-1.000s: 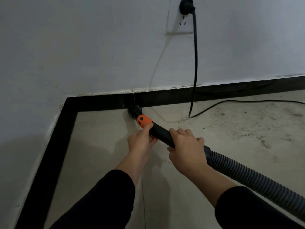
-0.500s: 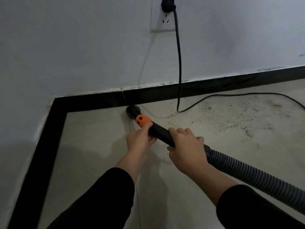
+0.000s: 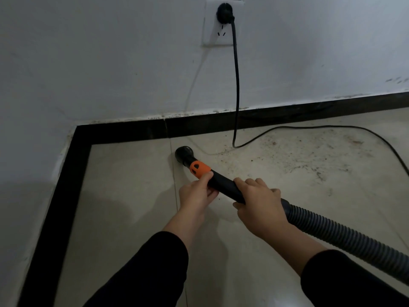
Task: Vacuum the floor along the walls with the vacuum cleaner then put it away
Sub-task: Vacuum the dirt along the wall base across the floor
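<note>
Near the wall corner, my left hand (image 3: 195,196) pinches the vacuum wand (image 3: 223,185) below its orange collar (image 3: 199,169); right hand (image 3: 260,207) fingers wrap it. Nozzle (image 3: 184,152) sits beside the skirting (image 3: 221,125). Advised: sweep right through the grit (image 3: 287,149), avoiding the power cord (image 3: 265,134).

A white wall (image 3: 110,63) is meeting a pale tiled floor (image 3: 132,218) at a corner, with a black baseboard strip (image 3: 287,111) running along its foot and a matching black border (image 3: 64,196) turning down the left side. A white wall socket (image 3: 212,34) is sitting high on the wall. Dark specks of dirt (image 3: 298,156) are lying scattered across the tiles to the right, while a thin grout line (image 3: 174,191) is running toward the camera.
</note>
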### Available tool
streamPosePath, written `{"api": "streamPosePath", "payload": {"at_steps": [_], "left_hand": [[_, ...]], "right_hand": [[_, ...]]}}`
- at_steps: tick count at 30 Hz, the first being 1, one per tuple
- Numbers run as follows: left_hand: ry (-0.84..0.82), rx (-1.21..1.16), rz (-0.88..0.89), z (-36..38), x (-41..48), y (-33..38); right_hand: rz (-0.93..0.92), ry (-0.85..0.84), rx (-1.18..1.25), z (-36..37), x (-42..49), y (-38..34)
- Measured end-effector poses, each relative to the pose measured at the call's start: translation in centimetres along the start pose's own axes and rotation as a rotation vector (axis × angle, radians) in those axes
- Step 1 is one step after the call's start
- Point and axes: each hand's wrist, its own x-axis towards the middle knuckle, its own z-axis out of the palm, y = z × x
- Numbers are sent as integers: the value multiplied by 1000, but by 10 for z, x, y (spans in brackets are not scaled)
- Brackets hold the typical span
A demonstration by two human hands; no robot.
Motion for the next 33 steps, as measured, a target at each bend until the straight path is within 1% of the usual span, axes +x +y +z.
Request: {"api": "streamPosePath", "payload": {"at_steps": [6, 19, 28, 33], "left_hand": [[26, 28, -24, 0, -19, 4], [-22, 53, -174, 10, -54, -5], [-127, 132, -246, 8, -70, -11], [-156, 152, -295, 15, -84, -14]], "right_hand": [[-25, -31, -42, -12, -11, -2], [-33, -108, -99, -38, -42, 16], [-46, -145, -135, -52, -62, 27], [-57, -202, -147, -67, -69, 39]]}}
